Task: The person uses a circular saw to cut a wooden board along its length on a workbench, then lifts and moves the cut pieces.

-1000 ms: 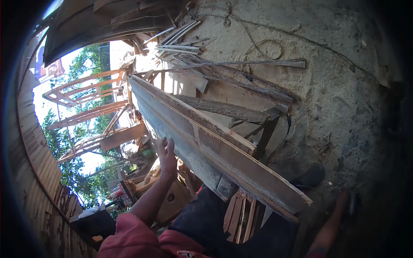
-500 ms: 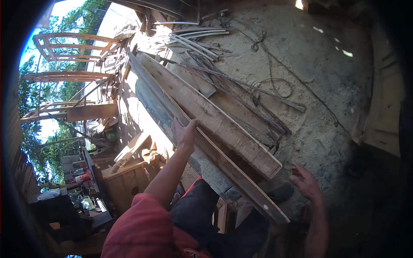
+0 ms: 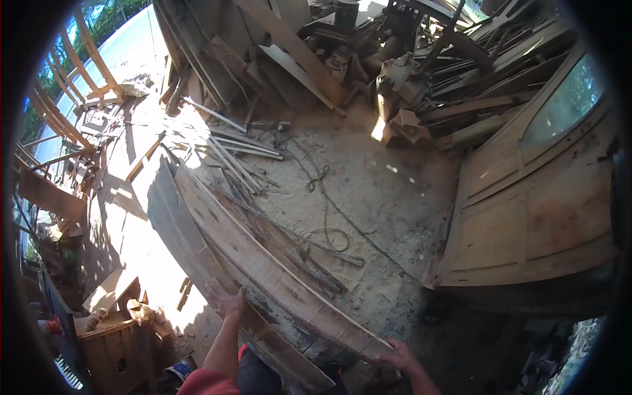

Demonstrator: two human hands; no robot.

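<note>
Brown wooden plank (image 3: 276, 282) is slanting upper-left to lower-right, the right hand (image 3: 400, 361) gripping its near end; the left hand (image 3: 227, 304) is touching a long grey-brown board (image 3: 276, 345), grip unclear.

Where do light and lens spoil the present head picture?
Head view, left: glare bleaches the pale sunlit ground; head view, centre: the long brown wooden board looks bowed, likely fisheye distortion; head view, lower right: deep shadow hides detail.

Lt brn board (image 3: 271, 271), prob. grained
</note>
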